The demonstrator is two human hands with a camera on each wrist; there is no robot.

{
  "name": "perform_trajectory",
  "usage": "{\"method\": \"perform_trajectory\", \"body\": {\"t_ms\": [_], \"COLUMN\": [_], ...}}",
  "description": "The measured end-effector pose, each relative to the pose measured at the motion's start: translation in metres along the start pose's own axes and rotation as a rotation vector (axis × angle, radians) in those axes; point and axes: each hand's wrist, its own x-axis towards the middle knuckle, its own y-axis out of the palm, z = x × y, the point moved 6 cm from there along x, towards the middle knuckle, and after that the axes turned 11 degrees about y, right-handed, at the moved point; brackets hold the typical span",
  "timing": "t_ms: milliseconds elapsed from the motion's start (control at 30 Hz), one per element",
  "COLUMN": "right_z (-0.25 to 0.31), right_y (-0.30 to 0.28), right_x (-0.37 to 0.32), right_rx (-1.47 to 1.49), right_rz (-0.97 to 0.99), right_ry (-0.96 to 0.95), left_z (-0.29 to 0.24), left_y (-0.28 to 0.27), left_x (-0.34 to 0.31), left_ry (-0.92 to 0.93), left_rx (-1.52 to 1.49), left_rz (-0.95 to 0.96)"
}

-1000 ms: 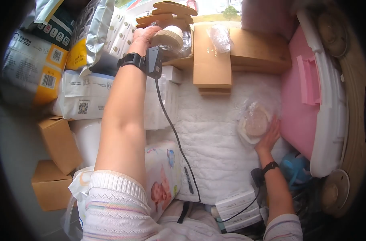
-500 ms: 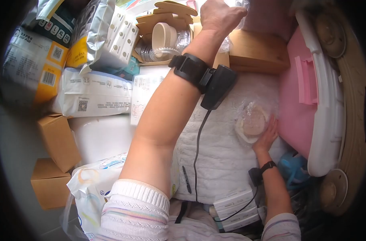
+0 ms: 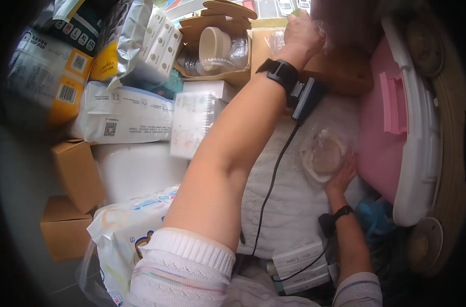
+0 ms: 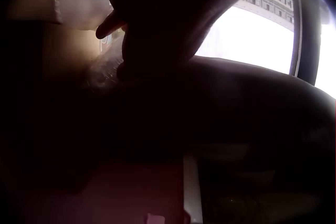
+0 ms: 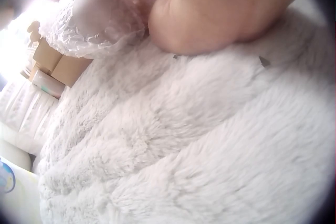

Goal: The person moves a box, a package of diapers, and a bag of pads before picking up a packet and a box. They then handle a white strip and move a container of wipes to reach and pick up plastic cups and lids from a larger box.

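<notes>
My left hand (image 3: 302,35) is stretched out at the far side, above the brown cardboard box (image 3: 340,74). Its fingers are bent around some crinkled clear plastic (image 4: 106,69), dark and partly hidden in the left wrist view. Just beside that hand, a plastic-wrapped item (image 3: 277,41) lies on a box. My right hand (image 3: 341,174) rests with extended fingers along the right side of a round, pale bundle in clear plastic wrap (image 3: 326,155). That bundle sits on the white plush cover (image 5: 173,129).
An open carton (image 3: 212,77) with pale bowls (image 3: 214,45) and clear plastic stands at the back. A pink bin with a white rim (image 3: 381,128) borders the right. Packaged pads (image 3: 125,112) and brown boxes (image 3: 77,176) line the left. A cable trails from the left wrist camera.
My left hand has moved right from the bowls in the carton to above the brown boxes, and plastic now shows at its fingers. My right hand stays at the wrapped bundle.
</notes>
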Motion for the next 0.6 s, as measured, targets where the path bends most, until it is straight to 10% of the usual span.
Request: {"method": "perform_trajectory", "body": {"t_ms": [67,167,267,400,600], "right_z": [0.001,0.001,0.008,0.003,0.003], "right_y": [-0.003,-0.005,-0.011,-0.003,-0.004], "right_x": [0.000,-0.002,-0.002,0.000,0.000], "right_rx": [0.036,0.073,0.073,0.036,0.023], "right_rz": [0.026,0.020,-0.002,-0.045,-0.034], "right_ry": [0.029,0.019,-0.001,-0.032,-0.038], "left_z": [-0.002,0.047,0.145,0.201,0.208], "left_y": [-0.061,-0.120,-0.139,-0.106,-0.112], "left_x": [-0.025,-0.050,-0.063,-0.065,-0.053], "left_ry": [0.271,0.227,-0.376,-0.568,-0.583], "left_rx": [0.001,0.220,0.174,0.046,-0.303], "left_rz": [-0.456,-0.590,-0.398,0.153,0.257]}}
